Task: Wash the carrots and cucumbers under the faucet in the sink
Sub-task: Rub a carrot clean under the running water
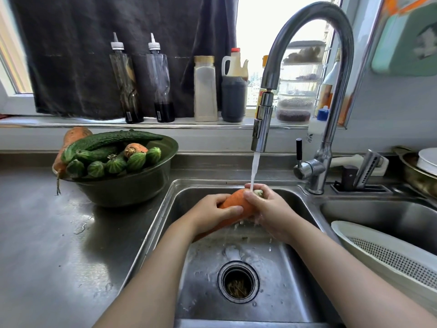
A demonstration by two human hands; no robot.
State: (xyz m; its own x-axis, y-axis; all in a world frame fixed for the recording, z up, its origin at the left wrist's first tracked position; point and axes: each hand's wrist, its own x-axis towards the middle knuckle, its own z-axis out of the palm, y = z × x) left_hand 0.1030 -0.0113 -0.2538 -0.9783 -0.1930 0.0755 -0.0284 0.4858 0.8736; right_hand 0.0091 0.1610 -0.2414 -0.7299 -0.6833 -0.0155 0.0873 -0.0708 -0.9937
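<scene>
A large orange carrot (pixel 236 200) is held over the steel sink (pixel 165 223), right under the running stream from the chrome faucet (pixel 260 129). My left hand (pixel 212 215) grips the carrot's middle from the left. My right hand (pixel 269 209) curls round its top end, where the water lands. On the counter to the left stands a dark green bowl (pixel 127 185) holding several cucumbers (pixel 111 140) and carrots (pixel 134 149); one long carrot (pixel 71 138) leans over its left rim.
The sink drain (pixel 237 281) lies below my hands. A white colander (pixel 383 254) sits in the second basin at right. Bottles (pixel 125 79) line the window ledge behind. A knife holder (pixel 361 178) and stacked dishes (pixel 421 166) stand right of the faucet base.
</scene>
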